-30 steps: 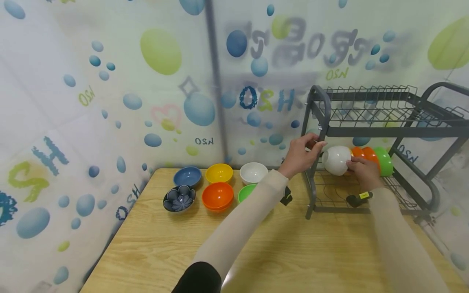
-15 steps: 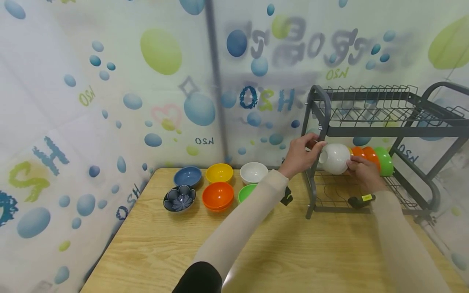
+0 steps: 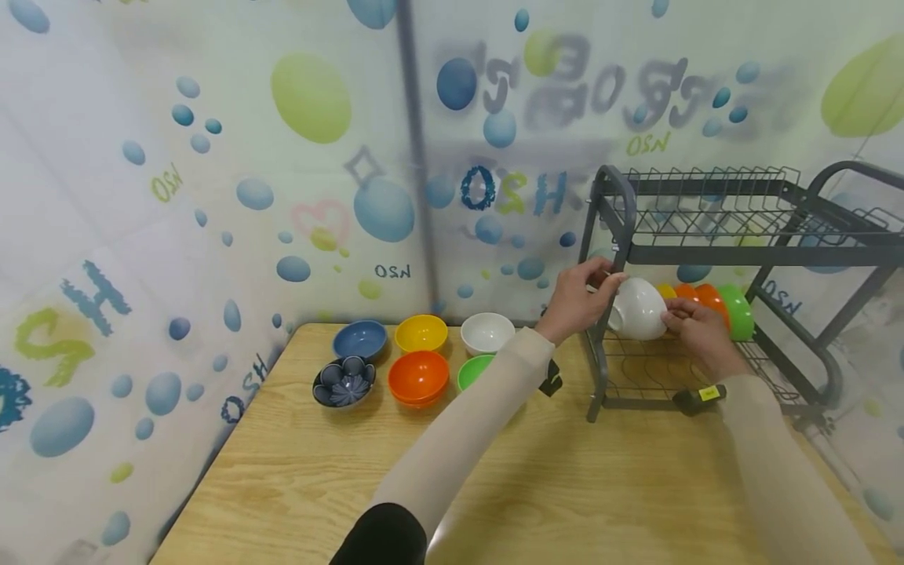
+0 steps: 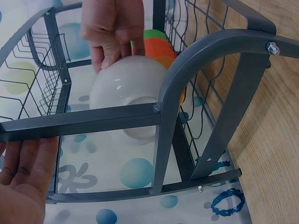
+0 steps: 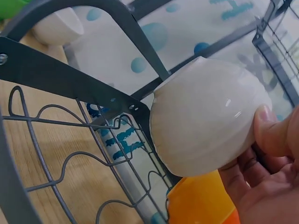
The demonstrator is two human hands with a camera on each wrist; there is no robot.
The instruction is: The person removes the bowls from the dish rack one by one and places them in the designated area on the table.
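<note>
Right hand (image 3: pixel 702 336): thumb and fingers drawn together, pinching a white bowl by its edge; the thumb lies on the outside and the other fingers go behind.
White bowl (image 3: pixel 638 310): turned on its side between the hands, inside the lower level of the rack, base towards the left hand, mouth away from it. Whether it rests on the wires, I cannot tell.
Left hand (image 3: pixel 575 302): fingers bent around the rack's near side bar, holding it; the bar hides the tips.
Rack (image 3: pixel 741 255): grey metal, two levels, the upper one above both hands.
Bowls beyond the white one: on their sides in a row behind the right hand, a yellow bowl (image 3: pixel 665 291), two orange bowls (image 3: pixel 713 298), then a green bowl (image 3: pixel 738 310).
Counter (image 3: pixel 304 486): left of the left hand, mouths up, stand a blue bowl (image 3: pixel 360 340), a dark petal-patterned bowl (image 3: pixel 344 382) and others in yellow, orange, white and green; the left sleeve (image 3: pixel 459 424) partly covers the green.
Wall letters (image 3: pixel 513 194): "H2O" reversed, beyond the left hand, repeated smaller elsewhere; grey characters above are too blurred to read.
Yellow label (image 3: pixel 709 393): on a black device at the right wrist; its print is too small to read.
</note>
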